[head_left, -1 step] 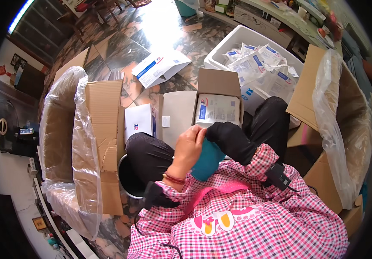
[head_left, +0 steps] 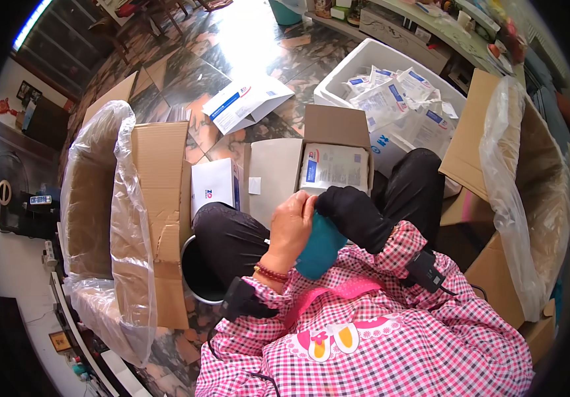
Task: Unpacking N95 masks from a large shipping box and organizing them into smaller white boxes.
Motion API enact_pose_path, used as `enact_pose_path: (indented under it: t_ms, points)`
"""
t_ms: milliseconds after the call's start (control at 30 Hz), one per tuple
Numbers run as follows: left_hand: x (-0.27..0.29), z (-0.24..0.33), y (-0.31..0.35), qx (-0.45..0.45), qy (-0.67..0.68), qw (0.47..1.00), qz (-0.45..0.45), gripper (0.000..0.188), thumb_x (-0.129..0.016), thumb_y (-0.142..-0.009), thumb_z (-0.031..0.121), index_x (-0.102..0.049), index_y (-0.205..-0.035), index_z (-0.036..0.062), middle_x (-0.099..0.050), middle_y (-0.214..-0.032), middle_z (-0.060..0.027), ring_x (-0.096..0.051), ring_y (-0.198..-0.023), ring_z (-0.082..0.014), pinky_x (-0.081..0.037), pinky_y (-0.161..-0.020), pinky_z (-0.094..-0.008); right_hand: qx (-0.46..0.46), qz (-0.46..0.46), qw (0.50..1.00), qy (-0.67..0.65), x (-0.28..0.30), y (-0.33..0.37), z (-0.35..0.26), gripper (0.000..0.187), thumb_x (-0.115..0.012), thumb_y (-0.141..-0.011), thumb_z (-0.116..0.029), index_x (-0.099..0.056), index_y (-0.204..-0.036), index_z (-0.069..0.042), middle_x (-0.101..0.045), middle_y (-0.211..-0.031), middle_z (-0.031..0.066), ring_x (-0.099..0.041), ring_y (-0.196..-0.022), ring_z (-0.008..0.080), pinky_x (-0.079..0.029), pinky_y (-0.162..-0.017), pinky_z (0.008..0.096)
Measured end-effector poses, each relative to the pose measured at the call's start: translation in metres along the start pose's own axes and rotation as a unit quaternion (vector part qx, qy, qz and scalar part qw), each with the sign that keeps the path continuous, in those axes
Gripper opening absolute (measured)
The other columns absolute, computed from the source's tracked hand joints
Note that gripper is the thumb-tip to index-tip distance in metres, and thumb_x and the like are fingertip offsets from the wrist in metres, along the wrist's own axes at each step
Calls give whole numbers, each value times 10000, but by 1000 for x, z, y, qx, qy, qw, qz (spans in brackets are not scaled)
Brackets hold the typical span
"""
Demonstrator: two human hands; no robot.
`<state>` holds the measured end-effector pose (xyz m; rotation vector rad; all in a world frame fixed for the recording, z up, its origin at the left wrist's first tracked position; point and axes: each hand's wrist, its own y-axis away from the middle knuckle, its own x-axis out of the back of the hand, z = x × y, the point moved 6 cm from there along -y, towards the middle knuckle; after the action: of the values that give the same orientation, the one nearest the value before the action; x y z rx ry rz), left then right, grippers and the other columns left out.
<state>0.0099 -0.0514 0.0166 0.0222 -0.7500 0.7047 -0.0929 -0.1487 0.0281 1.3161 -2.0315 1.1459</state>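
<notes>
My bare left hand point(head_left: 290, 221), a beaded bracelet on its wrist, is closed in a pinch. My right hand point(head_left: 351, 212) wears a black glove, and its fingertips meet those of the left. A limp teal cloth-like piece point(head_left: 321, 251) hangs between the hands, its upper edge at the fingertips. Just beyond the hands stands an open carton point(head_left: 334, 122) with white printed packets point(head_left: 333, 169) inside; its pale flap point(head_left: 272, 165) lies out to the left. What exactly the right fingertips grip is partly hidden by the glove.
Large plastic-lined cardboard boxes stand at left point(head_left: 159, 198) and right point(head_left: 467, 132). A white foam bin point(head_left: 344, 73) holds several packets. A white box point(head_left: 212, 185) is by my left knee, above a dark round bin point(head_left: 199, 278). A folded white carton point(head_left: 245, 106) lies on the floor.
My left hand and wrist have shifted very slightly to the right. The teal piece has moved a little with them; the rest looks the same.
</notes>
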Motion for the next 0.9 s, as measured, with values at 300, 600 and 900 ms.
enact_pose_path:
  t_ms: [300, 600, 900]
  points:
    - [-10, 2, 18, 16, 161, 971, -174, 184, -685, -927, 165, -627, -983, -1, -642, -885, -154, -637, -779, -360, -509, -704, -409, -53, -9, 999, -11, 23, 5, 14, 176, -647, -821, -45, -686, -992, -59, -667, -932, 132, -670, -876, 322, -541, -756, 399]
    - [-30, -1, 32, 8, -8, 999, -51, 177, -592, -973, 201, -565, -1000, 28, -638, -891, -196, -624, -839, -420, -488, -732, -484, -33, -84, 993, -73, 21, 15, 13, 167, -647, -842, -130, -682, -995, -75, -678, -919, 130, -670, -867, 336, -529, -780, 429]
    - [-20, 13, 11, -11, 7, 987, -161, 231, -630, -958, 249, -599, -879, 34, -634, -789, -187, -620, -752, -408, -472, -661, -473, 4, -137, 967, 214, 25, 13, -5, 142, -640, -815, -155, -719, -932, -146, -618, -809, 89, -646, -774, 277, -483, -703, 418]
